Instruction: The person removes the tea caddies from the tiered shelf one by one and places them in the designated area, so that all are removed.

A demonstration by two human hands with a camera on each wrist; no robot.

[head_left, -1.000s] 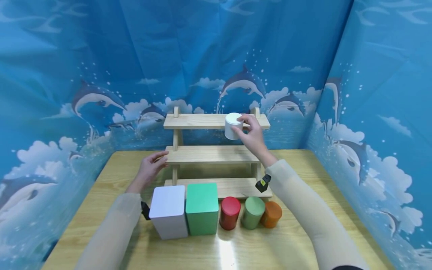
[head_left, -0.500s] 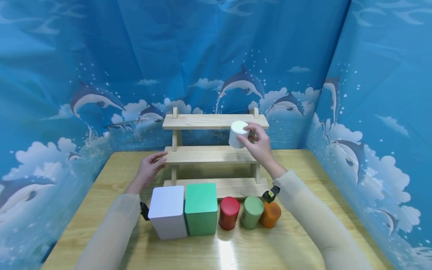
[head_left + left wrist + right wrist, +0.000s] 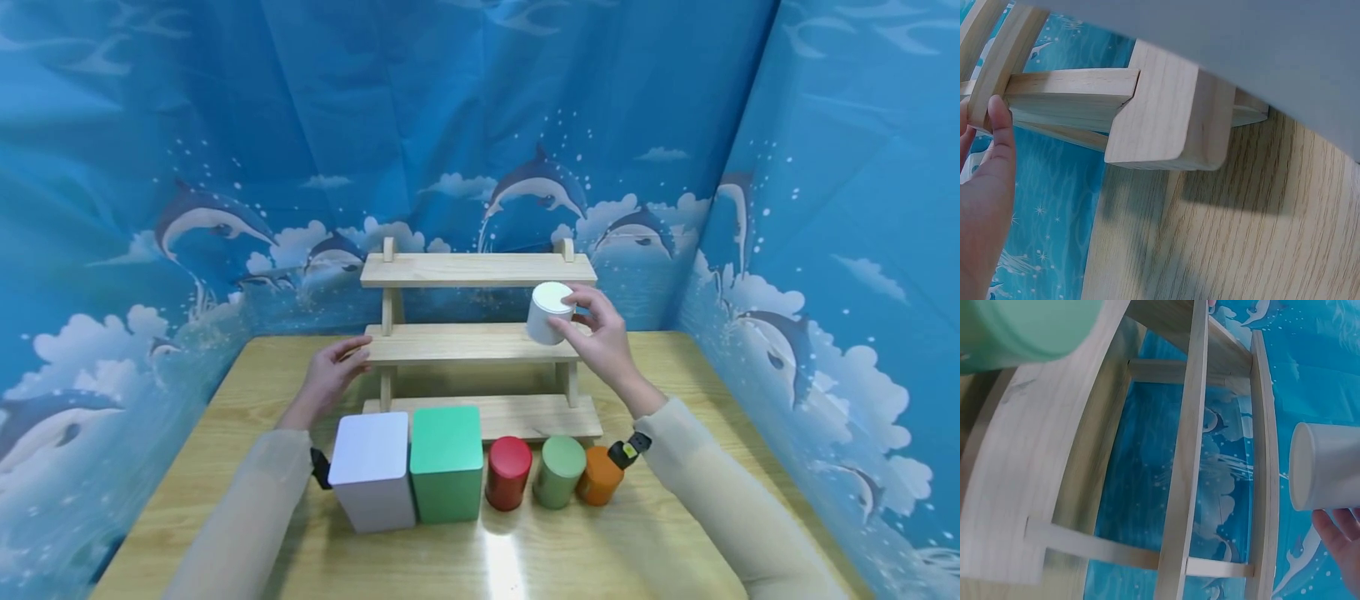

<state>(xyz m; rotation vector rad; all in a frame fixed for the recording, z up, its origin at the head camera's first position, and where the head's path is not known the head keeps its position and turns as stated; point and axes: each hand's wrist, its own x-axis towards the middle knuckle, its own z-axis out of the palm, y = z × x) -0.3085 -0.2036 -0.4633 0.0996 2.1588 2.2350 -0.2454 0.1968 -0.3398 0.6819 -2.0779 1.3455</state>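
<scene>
A white cylinder [image 3: 550,315] is held up by my right hand [image 3: 600,337], thumb on its near side and fingers at its top and back. It hangs slightly tilted before the right part of the three-tier wooden shelf [image 3: 465,343]. In the right wrist view the white cylinder [image 3: 1329,465] shows apart from the shelf boards, with fingertips of the right hand [image 3: 1344,540] against it. My left hand [image 3: 335,372] is at the left end of the middle board. The left wrist view shows the left hand [image 3: 991,181] pinching that board's end [image 3: 1007,69] between thumb and fingers.
Along the shelf's front stand a white box [image 3: 372,471], a green box [image 3: 447,464], a red cylinder [image 3: 509,472], a light green cylinder [image 3: 559,471] and an orange cylinder [image 3: 600,477] on the wooden table [image 3: 420,562]. A blue dolphin curtain [image 3: 315,108] surrounds the back and sides.
My right hand has carried the white cylinder down and to the right, from the top board's height to just above the middle board. The left hand has stayed in place.
</scene>
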